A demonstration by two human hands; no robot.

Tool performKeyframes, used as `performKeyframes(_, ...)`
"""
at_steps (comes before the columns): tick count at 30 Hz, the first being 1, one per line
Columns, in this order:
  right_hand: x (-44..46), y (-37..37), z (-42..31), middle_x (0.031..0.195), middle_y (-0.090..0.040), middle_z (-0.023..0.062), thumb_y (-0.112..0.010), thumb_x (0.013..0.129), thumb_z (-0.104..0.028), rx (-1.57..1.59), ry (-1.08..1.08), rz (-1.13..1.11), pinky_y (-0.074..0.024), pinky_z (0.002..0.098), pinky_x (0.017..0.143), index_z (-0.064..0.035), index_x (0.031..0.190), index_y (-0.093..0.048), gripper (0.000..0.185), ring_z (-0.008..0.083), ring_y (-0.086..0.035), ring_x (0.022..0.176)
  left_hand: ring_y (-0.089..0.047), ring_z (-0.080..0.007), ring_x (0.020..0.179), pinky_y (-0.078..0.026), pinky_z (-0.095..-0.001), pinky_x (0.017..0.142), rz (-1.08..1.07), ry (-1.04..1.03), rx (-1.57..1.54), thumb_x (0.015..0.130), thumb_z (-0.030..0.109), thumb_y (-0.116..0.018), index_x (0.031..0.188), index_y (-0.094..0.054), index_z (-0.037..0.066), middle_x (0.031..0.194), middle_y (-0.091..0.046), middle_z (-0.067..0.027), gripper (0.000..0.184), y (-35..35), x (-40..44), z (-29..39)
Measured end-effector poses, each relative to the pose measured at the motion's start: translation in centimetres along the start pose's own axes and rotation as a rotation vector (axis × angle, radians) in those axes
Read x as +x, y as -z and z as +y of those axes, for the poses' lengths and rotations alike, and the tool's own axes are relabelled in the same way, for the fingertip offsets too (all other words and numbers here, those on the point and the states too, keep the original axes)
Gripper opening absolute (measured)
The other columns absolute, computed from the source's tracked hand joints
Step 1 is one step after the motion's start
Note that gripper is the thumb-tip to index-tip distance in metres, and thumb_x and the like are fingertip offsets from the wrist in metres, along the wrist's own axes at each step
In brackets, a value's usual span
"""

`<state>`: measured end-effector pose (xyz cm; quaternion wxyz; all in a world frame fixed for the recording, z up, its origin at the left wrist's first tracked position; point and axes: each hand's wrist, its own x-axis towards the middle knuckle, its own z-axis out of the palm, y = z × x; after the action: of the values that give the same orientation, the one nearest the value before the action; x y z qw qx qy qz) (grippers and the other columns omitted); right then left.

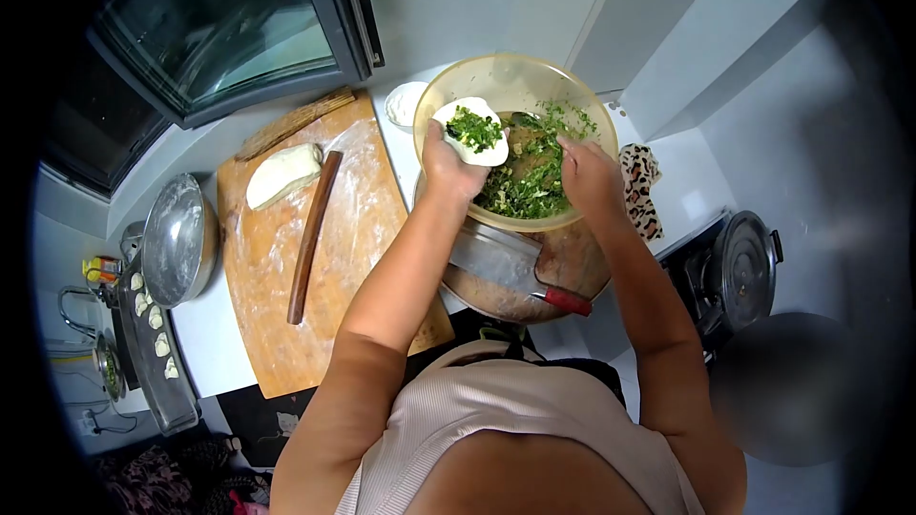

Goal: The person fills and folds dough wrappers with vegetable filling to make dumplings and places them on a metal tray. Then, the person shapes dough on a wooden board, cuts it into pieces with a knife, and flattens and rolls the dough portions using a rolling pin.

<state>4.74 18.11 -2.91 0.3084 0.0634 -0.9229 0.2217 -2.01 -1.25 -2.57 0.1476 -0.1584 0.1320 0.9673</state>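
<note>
My left hand [448,167] holds a round dough wrapper [497,152] from below, over the left side of a large yellowish bowl [510,67]. A heap of chopped green filling [474,131] lies on the wrapper. Inside the bowl is more chopped green filling [534,193], spread over the bottom and partly up the wall. My right hand [592,176] is at the bowl's right side with its fingers curled together. Whatever those fingers grip, if anything, is too small or hidden to make out.
A floured wooden board [258,324] carries a dough lump [284,176] and a rolling pin [315,238]. A cleaver [496,253] with a red handle lies below the bowl on a round chopping block [582,267]. At left stand a metal bowl [178,238] and a tray [172,405] of dumplings.
</note>
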Motion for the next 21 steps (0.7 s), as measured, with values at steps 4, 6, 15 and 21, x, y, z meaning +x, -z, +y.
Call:
performKeyframes(4,-0.7,-2.5,0.9,0.087,-0.068,0.0103,-0.057,0.081,-0.012,-0.285,-0.100,-0.382,-0.0523,0.0420,0.073,-0.0117,0.094,-0.073,0.020,0.0317,-0.065,0.082,-0.045,-0.0395,0.126,-0.035,-0.0633,0.105,-0.024,-0.011,0.000,0.101,0.045,-0.019,0.139,-0.038,0.008,0.137,-0.047,-0.0176,0.057,0.7,-0.1,1.3)
performKeyframes(6,-0.1,-2.4,-0.8,0.088,-0.068,0.0124,-0.059,0.082,-0.016,-0.368,-0.168,-0.628,-0.0523,0.0421,0.076,-0.0112,0.093,-0.073,0.019,0.0322,-0.065,0.083,-0.047,-0.0379,0.124,-0.038,-0.0613,0.103,-0.018,-0.043,0.000,0.101,0.046,-0.018,0.138,-0.039,0.008,0.135,-0.049,-0.0163,0.057,0.6,-0.7,1.9)
performKeyframes(15,1.2,-3.6,3.1,0.079,-0.069,0.0096,-0.064,0.080,-0.015,0.231,-0.304,-0.866,-0.0490,0.0331,0.067,-0.0092,0.090,-0.075,0.016,0.0201,-0.063,0.072,-0.045,-0.0392,0.125,-0.035,-0.0609,0.105,0.033,-0.064,0.017,0.101,0.043,-0.021,0.139,-0.038,0.007,0.139,-0.045,-0.0186,0.055,1.4,-0.4,3.2)
performKeyframes(21,1.7,0.3,4.0,0.067,-0.061,-0.0005,-0.062,0.082,-0.010,0.502,-0.555,-0.814,-0.0397,0.0246,0.056,-0.0039,0.093,-0.074,0.018,0.0082,-0.051,0.060,-0.047,-0.0387,0.123,-0.036,-0.0610,0.104,0.002,-0.062,0.021,0.101,0.045,-0.021,0.139,-0.039,0.008,0.137,-0.048,-0.0179,0.056,1.5,0.0,3.5)
